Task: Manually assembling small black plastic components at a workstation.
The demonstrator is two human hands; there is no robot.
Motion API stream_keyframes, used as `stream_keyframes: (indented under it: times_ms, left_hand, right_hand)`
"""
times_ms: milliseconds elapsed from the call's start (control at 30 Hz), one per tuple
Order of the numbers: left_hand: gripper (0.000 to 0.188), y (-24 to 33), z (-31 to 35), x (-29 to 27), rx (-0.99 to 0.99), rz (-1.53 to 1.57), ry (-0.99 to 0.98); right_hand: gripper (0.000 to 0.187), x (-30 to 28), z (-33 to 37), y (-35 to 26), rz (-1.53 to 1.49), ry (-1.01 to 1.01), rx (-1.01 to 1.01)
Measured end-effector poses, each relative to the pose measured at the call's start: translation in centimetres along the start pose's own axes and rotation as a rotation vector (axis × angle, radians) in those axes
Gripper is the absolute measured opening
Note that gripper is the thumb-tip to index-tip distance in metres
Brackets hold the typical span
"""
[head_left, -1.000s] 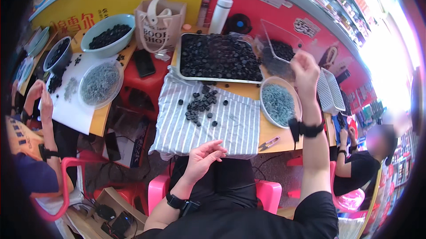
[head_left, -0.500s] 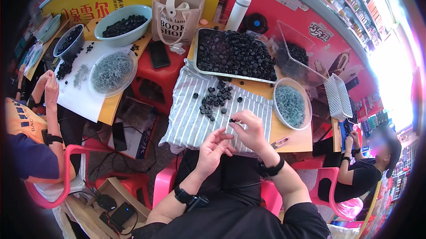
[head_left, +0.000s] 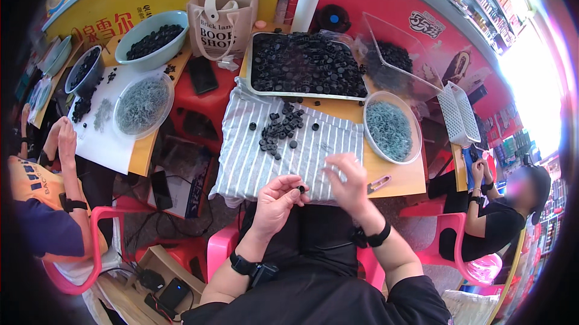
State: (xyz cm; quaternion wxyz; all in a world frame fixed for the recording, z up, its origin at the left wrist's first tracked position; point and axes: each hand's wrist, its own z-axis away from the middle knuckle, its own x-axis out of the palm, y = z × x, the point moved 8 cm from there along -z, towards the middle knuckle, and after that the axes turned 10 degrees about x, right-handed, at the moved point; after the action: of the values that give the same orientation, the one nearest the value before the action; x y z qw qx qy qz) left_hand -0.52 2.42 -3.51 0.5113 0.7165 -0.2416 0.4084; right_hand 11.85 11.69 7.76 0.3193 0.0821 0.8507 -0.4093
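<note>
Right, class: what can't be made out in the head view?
Head view, now:
Part of the small black cap: hidden by the left hand.
Whether the right hand holds anything: blurred.
Single grey bits in the right-side tub: too small.
Table under the striped cloth: covered.

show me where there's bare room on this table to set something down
Bare: lower left of the striped cloth, left of the left hand; wooden tabletop between the snips and right-hand bowl. Crowded: mid-cloth, under the black pile, and the packed tray.

Left hand [head_left: 274, 205], fingers [head_left: 288, 183] pinched; right hand [head_left: 350, 186] near, fingers curled, blurred; forearms [head_left: 398, 258] angled inward.
</note>
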Motion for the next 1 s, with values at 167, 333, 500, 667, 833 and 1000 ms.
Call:
stream_keyframes:
  times_ms: [167,333,500,667,833,1000]
  left_hand:
    - [0.028,-0.3,0.2,0.3,-0.006,-0.080,-0.016]
    - [0.026,-0.2,0.2,0.2,-0.033,-0.119,-0.021]
    - [0.024,-0.2,0.3,0.3,-0.048,-0.085,-0.018]
    - [0.024,-0.2,0.3,0.2,-0.054,-0.088,-0.020]
    - [0.023,-0.3,0.3,0.2,-0.062,-0.116,-0.031]
    - [0.023,-0.3,0.2,0.4,-0.046,-0.145,-0.045]
  right_hand:
    - [0.017,1.0,-3.5,0.5,0.114,-0.093,-0.056]
    - [0.031,7.3,-7.1,-1.8,0.267,-0.299,-0.262]
    - [0.044,10.4,-6.9,-2.0,0.418,-0.484,-0.441]
    - [0.043,7.2,-4.9,-0.9,0.418,-0.561,-0.312]
    - [0.027,1.5,-3.7,0.9,0.050,-0.291,-0.080]
    - [0.012,0.4,-3.3,3.7,0.025,-0.209,0.154]
